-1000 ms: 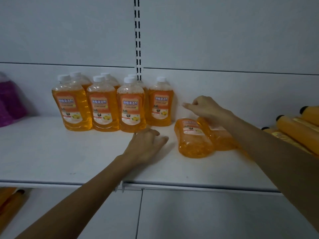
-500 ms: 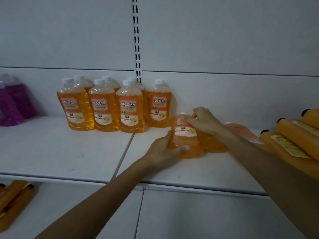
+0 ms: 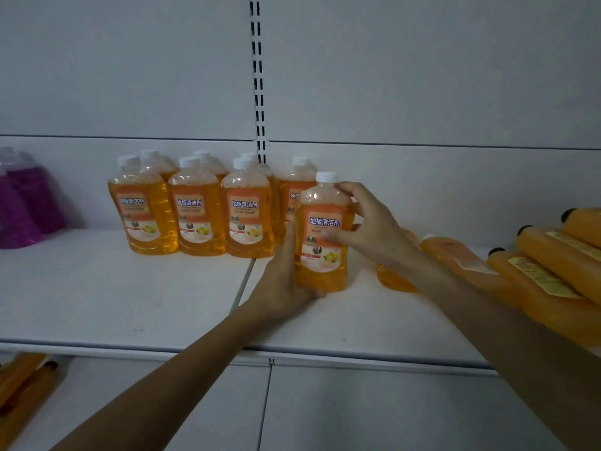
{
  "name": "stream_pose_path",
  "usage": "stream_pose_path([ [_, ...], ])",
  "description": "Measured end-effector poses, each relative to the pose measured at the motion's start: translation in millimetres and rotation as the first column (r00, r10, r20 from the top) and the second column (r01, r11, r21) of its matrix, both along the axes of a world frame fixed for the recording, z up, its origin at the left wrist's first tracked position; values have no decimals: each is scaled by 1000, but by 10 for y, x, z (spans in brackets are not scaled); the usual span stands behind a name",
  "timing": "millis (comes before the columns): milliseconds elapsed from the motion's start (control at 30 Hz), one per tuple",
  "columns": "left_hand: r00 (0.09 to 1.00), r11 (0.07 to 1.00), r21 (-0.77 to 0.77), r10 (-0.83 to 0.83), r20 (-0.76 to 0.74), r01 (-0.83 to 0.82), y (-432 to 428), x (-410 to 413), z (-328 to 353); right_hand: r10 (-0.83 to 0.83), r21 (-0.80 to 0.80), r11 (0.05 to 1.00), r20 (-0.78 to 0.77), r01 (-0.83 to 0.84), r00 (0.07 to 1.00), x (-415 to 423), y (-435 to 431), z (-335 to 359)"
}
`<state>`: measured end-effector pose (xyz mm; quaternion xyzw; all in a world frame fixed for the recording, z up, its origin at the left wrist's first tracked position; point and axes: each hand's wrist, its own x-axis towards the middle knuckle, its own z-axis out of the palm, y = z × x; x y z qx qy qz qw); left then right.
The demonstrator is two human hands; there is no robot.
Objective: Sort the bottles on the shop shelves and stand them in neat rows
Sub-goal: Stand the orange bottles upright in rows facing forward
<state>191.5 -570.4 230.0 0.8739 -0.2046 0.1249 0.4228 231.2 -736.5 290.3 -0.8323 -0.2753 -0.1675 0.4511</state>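
An orange floor-cleaner bottle (image 3: 322,236) with a white cap stands upright on the white shelf (image 3: 130,297), held between both hands. My left hand (image 3: 283,275) grips its lower left side and base. My right hand (image 3: 370,226) holds its upper right side, thumb across the label. Behind and to the left, several matching bottles (image 3: 195,209) stand in two rows against the back wall. Another bottle of the same kind (image 3: 455,255) lies flat to the right, behind my right forearm.
Purple bottles (image 3: 22,203) stand at the far left of the shelf. Tall orange bottles with black caps (image 3: 553,258) lie piled at the right edge. More orange bottles (image 3: 22,392) lie on the lower shelf at the bottom left.
The bottle that lay flat a second ago now stands upright. My left hand moved right from the shelf onto its base, and my right hand shifted to its upper side.
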Motion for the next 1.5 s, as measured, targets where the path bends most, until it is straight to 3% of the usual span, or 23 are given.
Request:
stream_pose_path([
  [100,999,990,136,31,19,-33,35,15,37,18,22,1000,-50,-17,999,29,14,9],
  [267,963,880,391,256,88,-270,124,-53,-78,25,50,999,-45,-23,999,84,69,-9],
  [433,934,808,491,354,36,-325,130,-138,-24,27,47,999,-27,-25,999,171,180,-37],
  [600,923,692,655,383,22,-303,102,-193,37,-92,-62,994,48,95,995,334,263,-27],
  [767,926,658,690,375,46,-301,105,-193,34,-223,-91,969,65,228,973,488,460,-35],
  [1033,940,672,682,333,70,-289,124,-174,6,-258,-163,951,48,262,965,447,429,-78],
  [1167,973,725,648,175,154,-232,109,-135,2,-299,-225,931,-21,287,954,391,203,-77],
  [1233,988,771,622,57,145,-136,74,-66,-2,-384,-300,882,-9,364,923,410,-37,-53],
  [1333,995,810,586,-33,93,-28,-56,53,31,-557,-556,696,-19,454,830,440,-444,-4],
  [1400,996,825,565,-54,65,8,-209,92,67,-637,-714,569,-70,407,768,444,-623,2],
  [1500,998,838,543,-63,-3,54,-488,127,88,-643,-798,495,-72,342,763,450,-670,15],
])
